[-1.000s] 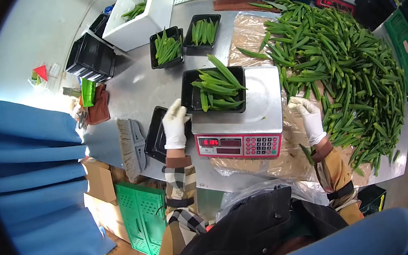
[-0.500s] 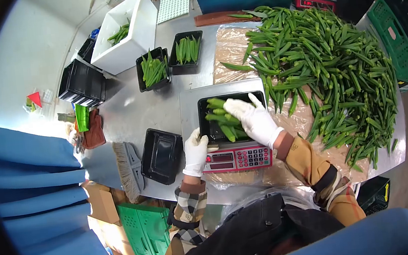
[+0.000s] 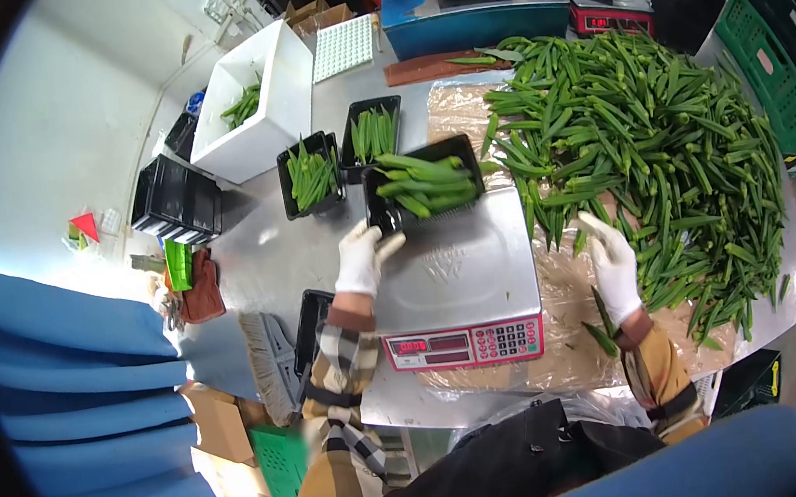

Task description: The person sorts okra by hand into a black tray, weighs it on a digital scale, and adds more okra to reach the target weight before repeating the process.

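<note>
My left hand [image 3: 359,260], in a white glove, grips the near-left corner of a black plastic tray [image 3: 379,214]. Several green okra pods [image 3: 425,185] lie in that tray, which is slightly blurred and stands off the far end of the digital scale's metal platform [image 3: 454,276]. The scale's red keypad panel [image 3: 466,344] faces me. My right hand [image 3: 614,269], also gloved, is open over the near-left side of a large okra pile [image 3: 640,155]. Loose okra pods [image 3: 602,336] lie just below it.
Two okra-filled trays [image 3: 311,175] [image 3: 373,133] stand left of the held one. Beyond them is a white foam box [image 3: 293,75]. A brush [image 3: 269,359] and another black tray [image 3: 307,328] lie at the left. A second scale [image 3: 612,22] sits at the far right.
The black tray with okra has moved from the scale platform up and away to its far side, in my left hand. My right hand has left the tray and moved right to the pile.
</note>
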Demonstrator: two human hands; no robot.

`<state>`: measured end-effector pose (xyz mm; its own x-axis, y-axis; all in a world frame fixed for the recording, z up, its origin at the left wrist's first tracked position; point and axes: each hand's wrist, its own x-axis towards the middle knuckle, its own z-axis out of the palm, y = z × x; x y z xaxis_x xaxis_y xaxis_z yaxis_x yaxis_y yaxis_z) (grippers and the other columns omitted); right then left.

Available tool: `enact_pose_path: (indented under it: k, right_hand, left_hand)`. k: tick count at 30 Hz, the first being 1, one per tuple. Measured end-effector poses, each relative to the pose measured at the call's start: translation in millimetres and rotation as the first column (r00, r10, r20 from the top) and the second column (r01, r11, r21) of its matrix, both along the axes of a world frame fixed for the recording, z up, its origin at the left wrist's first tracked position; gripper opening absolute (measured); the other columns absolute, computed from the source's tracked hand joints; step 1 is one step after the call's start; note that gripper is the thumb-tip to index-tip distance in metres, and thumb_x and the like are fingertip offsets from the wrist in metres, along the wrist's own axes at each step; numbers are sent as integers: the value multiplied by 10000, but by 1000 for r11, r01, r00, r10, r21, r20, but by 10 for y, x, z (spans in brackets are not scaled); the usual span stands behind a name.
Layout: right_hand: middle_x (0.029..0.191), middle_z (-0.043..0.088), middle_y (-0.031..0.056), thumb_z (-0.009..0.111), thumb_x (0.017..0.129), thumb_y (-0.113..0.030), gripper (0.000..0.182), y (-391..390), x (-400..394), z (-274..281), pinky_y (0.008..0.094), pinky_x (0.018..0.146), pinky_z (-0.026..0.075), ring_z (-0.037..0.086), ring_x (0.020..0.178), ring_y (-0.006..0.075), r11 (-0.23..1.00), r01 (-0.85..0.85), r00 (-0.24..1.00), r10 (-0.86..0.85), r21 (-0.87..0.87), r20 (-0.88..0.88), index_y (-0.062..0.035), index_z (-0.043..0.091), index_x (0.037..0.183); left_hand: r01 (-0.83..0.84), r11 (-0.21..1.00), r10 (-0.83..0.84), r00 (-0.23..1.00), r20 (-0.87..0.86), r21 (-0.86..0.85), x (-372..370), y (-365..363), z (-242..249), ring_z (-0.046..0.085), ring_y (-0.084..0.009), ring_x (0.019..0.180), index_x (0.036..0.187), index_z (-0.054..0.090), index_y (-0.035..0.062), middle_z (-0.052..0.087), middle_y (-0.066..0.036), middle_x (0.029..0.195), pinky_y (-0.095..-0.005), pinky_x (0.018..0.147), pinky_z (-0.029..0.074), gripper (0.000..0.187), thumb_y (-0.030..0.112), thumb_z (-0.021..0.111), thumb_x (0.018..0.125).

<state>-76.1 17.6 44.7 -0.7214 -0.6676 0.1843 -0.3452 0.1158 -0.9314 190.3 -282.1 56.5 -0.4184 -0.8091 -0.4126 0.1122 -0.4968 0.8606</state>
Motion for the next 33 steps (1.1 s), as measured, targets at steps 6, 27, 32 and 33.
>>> enact_pose_path:
  k: [6, 27, 32, 33]
  right_hand:
    - [1189, 657, 127, 486, 916, 65, 347, 769, 111, -315, 293, 1012, 427, 603, 1129, 212, 983, 152, 974, -166, 101, 153, 8, 646, 1219]
    - [964, 709, 108, 667, 840, -73, 207, 1723, 276, -504, 393, 851, 505, 642, 921, 307, 877, 386, 898, -287, 286, -334, -97, 731, 1036]
    - [1051, 636, 160, 746, 767, -206, 492, 1449, 657, -475, 417, 786, 487, 607, 939, 314, 782, 286, 872, 27, 554, -489, -104, 610, 1229]
    - [1117, 591, 195, 754, 745, -211, 601, 1444, 666, -583, 435, 807, 490, 590, 981, 340, 734, 280, 896, 31, 618, -443, -96, 538, 1294]
  left_hand:
    - [-331, 942, 337, 932, -137, 64, -685, -1204, -520, 653, -371, 998, 979, 549, -75, 614, -188, 1035, -481, 881, 614, 135, -81, 436, 906]
    - [370, 679, 291, 656, 696, -634, 2041, 866, -867, 616, -234, 909, 1123, 643, -92, 690, -160, 993, -352, 865, 471, 389, 252, 480, 1039]
    - [472, 485, 406, 624, 667, -736, 2183, 1055, -1195, 539, -157, 737, 959, 652, -91, 646, -120, 790, -341, 705, 453, 356, 238, 531, 1019]
    - [425, 619, 346, 607, 715, -661, 2246, 997, -1207, 549, -136, 744, 957, 658, -94, 659, -102, 800, -325, 701, 460, 347, 233, 554, 1009]
